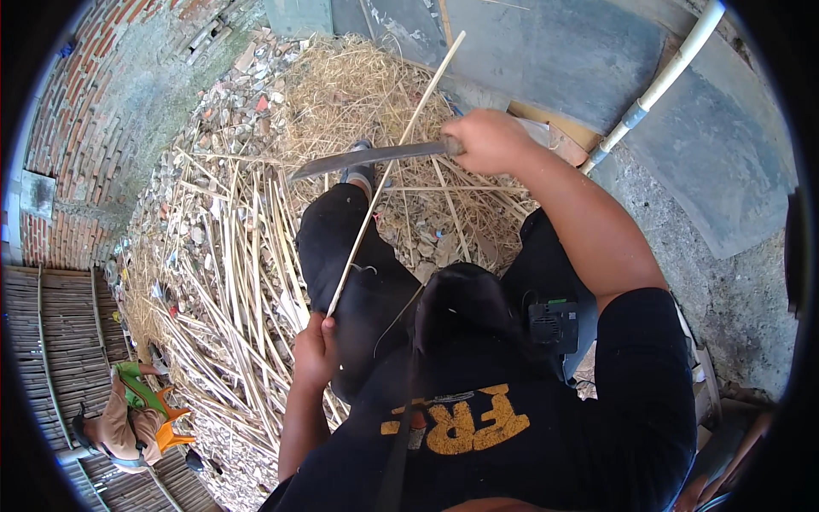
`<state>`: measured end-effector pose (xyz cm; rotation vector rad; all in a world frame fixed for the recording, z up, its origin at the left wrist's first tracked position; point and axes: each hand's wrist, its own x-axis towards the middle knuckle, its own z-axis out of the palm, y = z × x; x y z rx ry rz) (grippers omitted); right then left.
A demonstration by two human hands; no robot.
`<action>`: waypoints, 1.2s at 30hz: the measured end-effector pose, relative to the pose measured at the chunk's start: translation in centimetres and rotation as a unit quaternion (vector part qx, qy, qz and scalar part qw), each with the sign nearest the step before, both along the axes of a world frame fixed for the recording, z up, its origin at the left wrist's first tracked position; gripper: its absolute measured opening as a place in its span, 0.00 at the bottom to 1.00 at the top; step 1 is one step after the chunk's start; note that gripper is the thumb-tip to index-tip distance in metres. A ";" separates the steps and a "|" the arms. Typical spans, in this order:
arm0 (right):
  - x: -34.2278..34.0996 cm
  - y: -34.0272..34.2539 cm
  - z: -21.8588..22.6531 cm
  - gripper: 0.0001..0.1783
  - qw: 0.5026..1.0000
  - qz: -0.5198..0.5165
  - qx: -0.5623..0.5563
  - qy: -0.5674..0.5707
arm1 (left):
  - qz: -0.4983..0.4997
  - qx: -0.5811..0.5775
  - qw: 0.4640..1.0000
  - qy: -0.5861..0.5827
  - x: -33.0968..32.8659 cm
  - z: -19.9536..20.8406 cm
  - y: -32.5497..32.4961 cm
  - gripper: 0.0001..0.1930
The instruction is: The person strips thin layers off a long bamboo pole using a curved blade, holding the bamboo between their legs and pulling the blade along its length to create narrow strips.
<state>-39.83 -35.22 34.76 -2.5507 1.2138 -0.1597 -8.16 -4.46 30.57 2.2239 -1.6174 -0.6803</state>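
Observation:
My left hand [316,348] is closed around the lower end of a long, thin bamboo strip [352,258]. From there the strip slants up and away across my left thigh, its far tip [458,43] over the dry straw. In my right hand [490,142] is the handle of a machete with a dark, slightly curved blade [363,159]. The blade points left and crosses the strip in view; whether the two touch I cannot tell. A thin wire-like piece [365,270] shows against my dark trousers.
Many split bamboo strips [230,282] lie on the stony ground at left. Dry straw [341,85] is heaped ahead. A pale pipe [674,72] and grey panels [554,51] stand at right. Another person [128,431] sits on an orange chair [173,420] at lower left.

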 end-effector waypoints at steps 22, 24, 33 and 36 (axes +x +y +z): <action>-3.8 -3.5 -2.3 0.14 0.987 -0.112 0.023 -0.112 | -0.016 0.011 0.998 -0.060 -0.4 0.3 -0.6 0.14; -2.5 -1.7 -1.8 0.12 0.992 -0.086 0.028 -0.088 | -0.011 0.021 0.998 -0.061 -0.6 0.6 -0.7 0.14; -3.3 -2.3 -2.0 0.08 0.994 -0.072 0.065 -0.058 | -0.007 -0.019 0.997 -0.075 -1.3 -0.2 -0.5 0.14; -3.5 -2.2 -2.4 0.09 0.990 -0.107 0.007 -0.095 | -0.006 -0.013 0.998 -0.059 -1.1 -0.2 -0.5 0.14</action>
